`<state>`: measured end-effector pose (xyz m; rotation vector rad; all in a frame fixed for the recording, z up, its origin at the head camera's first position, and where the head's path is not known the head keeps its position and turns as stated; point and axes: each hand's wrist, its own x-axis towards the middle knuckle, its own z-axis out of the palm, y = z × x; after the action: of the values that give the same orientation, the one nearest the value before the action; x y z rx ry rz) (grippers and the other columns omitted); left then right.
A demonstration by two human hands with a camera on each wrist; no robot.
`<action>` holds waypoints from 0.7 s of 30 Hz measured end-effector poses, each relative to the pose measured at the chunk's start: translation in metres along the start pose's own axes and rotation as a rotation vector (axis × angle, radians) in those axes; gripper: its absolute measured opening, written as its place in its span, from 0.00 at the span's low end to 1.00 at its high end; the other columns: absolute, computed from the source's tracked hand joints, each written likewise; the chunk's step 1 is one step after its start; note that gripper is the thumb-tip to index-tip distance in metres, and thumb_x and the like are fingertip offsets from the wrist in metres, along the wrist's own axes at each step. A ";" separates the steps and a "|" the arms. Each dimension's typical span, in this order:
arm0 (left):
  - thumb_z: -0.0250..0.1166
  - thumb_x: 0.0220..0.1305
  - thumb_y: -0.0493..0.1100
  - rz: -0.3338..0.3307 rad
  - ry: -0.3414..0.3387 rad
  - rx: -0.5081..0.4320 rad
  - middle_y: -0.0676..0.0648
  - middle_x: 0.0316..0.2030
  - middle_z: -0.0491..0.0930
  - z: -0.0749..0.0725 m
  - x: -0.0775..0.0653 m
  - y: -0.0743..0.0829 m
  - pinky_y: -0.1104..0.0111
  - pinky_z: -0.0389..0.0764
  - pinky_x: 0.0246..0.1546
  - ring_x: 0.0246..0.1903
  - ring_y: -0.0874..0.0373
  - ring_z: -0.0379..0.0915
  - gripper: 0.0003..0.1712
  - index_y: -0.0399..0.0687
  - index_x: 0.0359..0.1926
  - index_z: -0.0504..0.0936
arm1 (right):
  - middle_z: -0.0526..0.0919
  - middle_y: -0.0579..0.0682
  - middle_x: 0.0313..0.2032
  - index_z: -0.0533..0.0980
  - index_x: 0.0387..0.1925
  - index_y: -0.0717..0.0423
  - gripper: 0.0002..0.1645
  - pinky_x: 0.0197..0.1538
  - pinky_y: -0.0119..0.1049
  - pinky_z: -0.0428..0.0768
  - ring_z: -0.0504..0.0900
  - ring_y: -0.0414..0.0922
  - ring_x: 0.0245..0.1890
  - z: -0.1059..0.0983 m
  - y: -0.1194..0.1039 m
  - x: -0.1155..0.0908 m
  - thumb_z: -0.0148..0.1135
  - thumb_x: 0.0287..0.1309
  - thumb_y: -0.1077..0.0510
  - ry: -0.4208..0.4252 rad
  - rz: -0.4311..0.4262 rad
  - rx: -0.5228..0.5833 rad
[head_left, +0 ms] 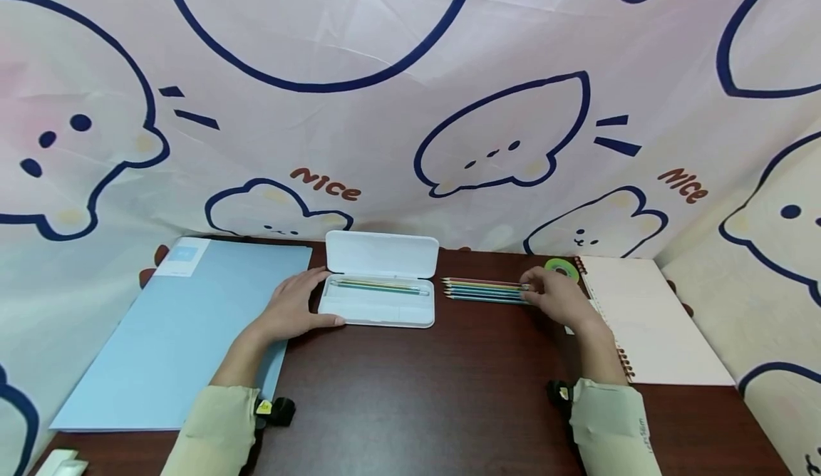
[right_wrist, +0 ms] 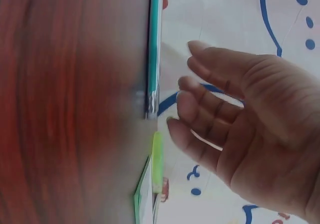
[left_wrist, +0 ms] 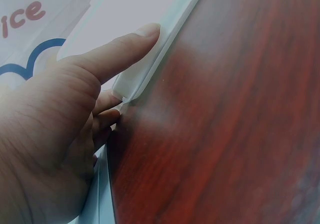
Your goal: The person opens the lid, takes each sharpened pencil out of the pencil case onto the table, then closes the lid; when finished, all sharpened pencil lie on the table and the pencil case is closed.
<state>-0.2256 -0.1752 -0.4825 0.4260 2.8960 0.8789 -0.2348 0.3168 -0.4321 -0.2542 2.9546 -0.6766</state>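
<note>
A white pencil case (head_left: 378, 315) lies with its lid raised at the back, a few pencils (head_left: 382, 287) inside. My left hand (head_left: 295, 306) grips its left end, the thumb along the front rim and the other fingers at the side; the left wrist view shows this thumb over the case wall (left_wrist: 135, 81). To the right, several coloured pencils (head_left: 482, 291) lie side by side on the table, points toward the case. My right hand (head_left: 556, 296) is at their blunt ends. In the right wrist view its fingers are loosely bent, a little apart from a teal pencil (right_wrist: 154, 43).
A blue folder (head_left: 192, 333) lies at the left, reaching under my left arm. Right of the pencils are a green roll of tape (head_left: 561, 268) and a spiral notebook (head_left: 654, 319). A patterned cloth (head_left: 385, 141) hangs behind the dark table (head_left: 410, 397). White-green objects (head_left: 60, 463) lie at the lower left corner.
</note>
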 end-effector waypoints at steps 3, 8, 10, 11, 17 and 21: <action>0.74 0.50 0.70 -0.001 0.009 0.003 0.35 0.75 0.62 0.001 -0.001 -0.001 0.38 0.49 0.74 0.75 0.35 0.52 0.59 0.43 0.74 0.65 | 0.84 0.52 0.42 0.80 0.54 0.54 0.15 0.42 0.44 0.79 0.79 0.47 0.39 0.007 -0.011 0.004 0.63 0.68 0.55 0.018 -0.060 0.027; 0.74 0.50 0.71 0.012 0.017 0.007 0.35 0.75 0.62 0.003 0.000 -0.001 0.37 0.50 0.74 0.75 0.35 0.53 0.59 0.43 0.74 0.65 | 0.85 0.48 0.42 0.82 0.53 0.51 0.14 0.47 0.47 0.81 0.81 0.46 0.43 0.021 -0.040 0.013 0.64 0.68 0.55 0.025 -0.130 0.059; 0.74 0.50 0.71 0.013 0.018 0.006 0.35 0.75 0.62 0.003 0.000 -0.001 0.38 0.50 0.74 0.75 0.35 0.53 0.59 0.43 0.74 0.65 | 0.86 0.46 0.43 0.82 0.53 0.49 0.14 0.49 0.47 0.81 0.81 0.45 0.43 0.027 -0.056 0.017 0.64 0.68 0.54 0.025 -0.151 0.064; 0.74 0.50 0.71 0.012 0.019 0.006 0.35 0.74 0.62 0.003 0.000 -0.001 0.38 0.50 0.74 0.75 0.35 0.53 0.59 0.43 0.74 0.65 | 0.86 0.46 0.43 0.83 0.52 0.49 0.14 0.50 0.47 0.81 0.81 0.45 0.43 0.030 -0.065 0.020 0.64 0.68 0.53 0.022 -0.164 0.067; 0.75 0.50 0.69 0.016 0.029 0.009 0.35 0.74 0.63 0.002 -0.001 0.000 0.38 0.51 0.73 0.74 0.35 0.54 0.58 0.43 0.73 0.66 | 0.86 0.42 0.43 0.83 0.53 0.47 0.15 0.50 0.43 0.81 0.80 0.41 0.41 0.054 -0.115 0.034 0.64 0.68 0.51 -0.048 -0.256 0.060; 0.75 0.50 0.70 0.016 0.031 0.019 0.35 0.74 0.64 0.001 -0.001 0.001 0.37 0.51 0.73 0.74 0.35 0.55 0.58 0.43 0.73 0.66 | 0.85 0.45 0.45 0.80 0.59 0.49 0.20 0.51 0.43 0.80 0.79 0.41 0.43 0.067 -0.139 0.038 0.66 0.67 0.52 -0.147 -0.283 0.016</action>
<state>-0.2242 -0.1744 -0.4829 0.4414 2.9350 0.8686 -0.2435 0.1579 -0.4329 -0.6991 2.7978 -0.6781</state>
